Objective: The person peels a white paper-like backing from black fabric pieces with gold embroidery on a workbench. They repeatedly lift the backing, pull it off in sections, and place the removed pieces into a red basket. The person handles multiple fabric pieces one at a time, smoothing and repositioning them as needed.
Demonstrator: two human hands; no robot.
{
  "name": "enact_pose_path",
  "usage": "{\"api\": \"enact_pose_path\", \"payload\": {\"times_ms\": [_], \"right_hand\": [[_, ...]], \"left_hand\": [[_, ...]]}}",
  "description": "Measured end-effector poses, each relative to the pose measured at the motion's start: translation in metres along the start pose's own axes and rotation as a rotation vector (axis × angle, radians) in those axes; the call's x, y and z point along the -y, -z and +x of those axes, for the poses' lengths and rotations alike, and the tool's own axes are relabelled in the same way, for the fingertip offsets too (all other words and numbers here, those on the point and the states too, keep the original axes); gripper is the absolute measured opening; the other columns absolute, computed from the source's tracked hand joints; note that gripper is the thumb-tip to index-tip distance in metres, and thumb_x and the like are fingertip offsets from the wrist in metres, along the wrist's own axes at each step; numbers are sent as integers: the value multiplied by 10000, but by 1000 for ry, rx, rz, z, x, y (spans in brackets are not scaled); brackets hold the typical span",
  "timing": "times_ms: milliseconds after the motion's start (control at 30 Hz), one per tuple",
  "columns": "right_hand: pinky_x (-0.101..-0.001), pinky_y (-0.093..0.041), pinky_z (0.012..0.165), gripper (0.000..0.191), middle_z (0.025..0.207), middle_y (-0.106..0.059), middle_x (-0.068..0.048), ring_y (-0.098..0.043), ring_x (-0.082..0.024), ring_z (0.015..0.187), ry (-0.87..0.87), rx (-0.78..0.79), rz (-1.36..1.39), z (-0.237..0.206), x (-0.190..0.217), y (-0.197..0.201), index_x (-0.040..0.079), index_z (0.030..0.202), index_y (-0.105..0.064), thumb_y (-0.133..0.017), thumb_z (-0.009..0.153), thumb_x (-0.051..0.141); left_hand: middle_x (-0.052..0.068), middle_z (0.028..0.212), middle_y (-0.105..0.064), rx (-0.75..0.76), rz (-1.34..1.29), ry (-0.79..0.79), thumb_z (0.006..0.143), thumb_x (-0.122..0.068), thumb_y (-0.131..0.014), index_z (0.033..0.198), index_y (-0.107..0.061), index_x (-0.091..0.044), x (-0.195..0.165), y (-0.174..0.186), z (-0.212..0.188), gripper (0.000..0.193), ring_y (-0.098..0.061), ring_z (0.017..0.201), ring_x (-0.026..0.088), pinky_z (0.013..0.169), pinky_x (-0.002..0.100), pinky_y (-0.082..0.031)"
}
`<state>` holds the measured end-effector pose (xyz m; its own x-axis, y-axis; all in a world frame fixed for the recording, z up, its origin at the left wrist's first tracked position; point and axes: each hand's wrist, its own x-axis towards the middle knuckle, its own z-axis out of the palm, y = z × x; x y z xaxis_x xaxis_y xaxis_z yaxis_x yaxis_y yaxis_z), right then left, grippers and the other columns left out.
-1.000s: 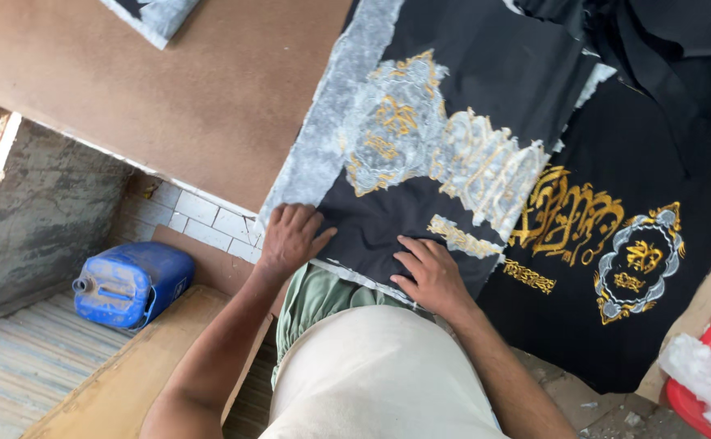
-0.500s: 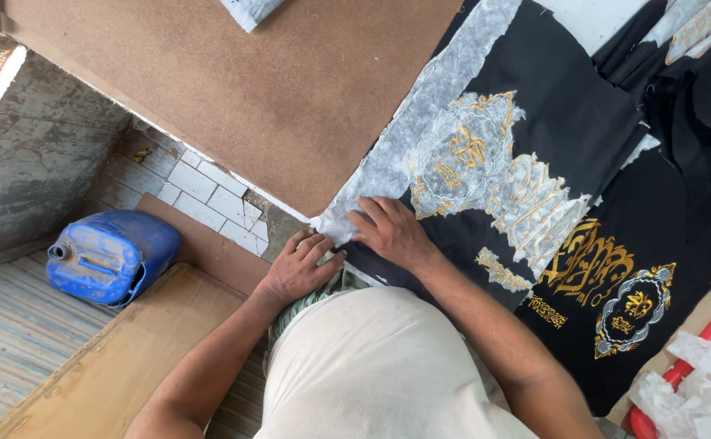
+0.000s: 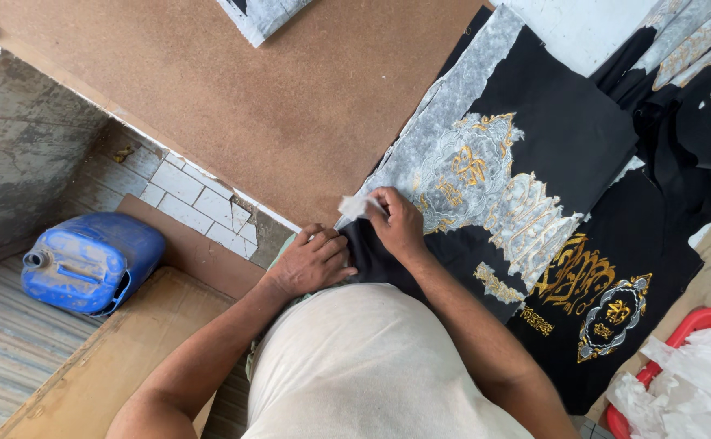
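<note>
Cloth: mostly black fabric (image 3: 563, 130) with gold embroidery, lying flat on the brown board (image 3: 274, 106), its near corner right under both hands.
Backing: a thin whitish paper layer (image 3: 453, 106) covers the cloth's left strip and the stitched motif just beyond the right hand; it looks light, crinkly and likely to tear.
Right hand: the right hand (image 3: 400, 223) is closed in a pinch on a small white flap of that backing (image 3: 354, 206) at the cloth's edge.
Left hand: the left hand (image 3: 310, 262), fingers curled, presses down on the black corner just beside the right hand.
Handling: soft, limp and light, I judge; best gripped at a loose paper edge, with the cloth pinned flat close by so it does not lift.
Further right: another black embroidered piece (image 3: 607, 301), then a red tub (image 3: 680, 337) of white scraps.
Left, below: a blue canister (image 3: 87, 260) on the floor, well apart.
</note>
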<state>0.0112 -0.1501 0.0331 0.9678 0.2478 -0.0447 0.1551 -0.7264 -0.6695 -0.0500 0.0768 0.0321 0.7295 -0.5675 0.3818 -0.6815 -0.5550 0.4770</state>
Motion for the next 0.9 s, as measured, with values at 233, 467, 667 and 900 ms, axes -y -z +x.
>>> {"api": "enact_pose_path", "payload": {"times_ms": [233,467,667,900], "right_hand": [[-387,-559,765,385,1093,-609,-70,-650,-257,974,313,34,-140,6,29,22,83,1087,-665,-849,783,230],[-364,-566,756,155,1031,-634,-19,-631,-208,935,528,22,-368,14,35,10,86,1009,-686,-716,862,122],[-344,-547,620,123,958,-631,-55,-649,-202,839,598,4,-518,23,15,-4,44,969,-641,-724,943,132],[-365,-556,748,400,997,-657,-67,-667,-241,910,369,-81,-300,64,11,28,54,1114,-647,-812,790,219]], "left_hand": [[105,1133,-617,-104,-78,288,892,-570,-743,1120,-635,-62,5,-7,7,567,-592,1009,274,870,440,-430],[92,1179,-581,92,187,162,971,-533,-661,1192,-646,-216,12,-33,1,386,-571,1094,271,1007,485,-416],[132,1204,-567,245,103,326,904,-609,-612,1150,-664,-302,12,-28,4,397,-531,1099,298,1027,547,-356],[121,1205,-565,144,78,290,901,-617,-636,1051,-672,-253,16,-16,9,396,-538,1113,292,1040,517,-361]]}}
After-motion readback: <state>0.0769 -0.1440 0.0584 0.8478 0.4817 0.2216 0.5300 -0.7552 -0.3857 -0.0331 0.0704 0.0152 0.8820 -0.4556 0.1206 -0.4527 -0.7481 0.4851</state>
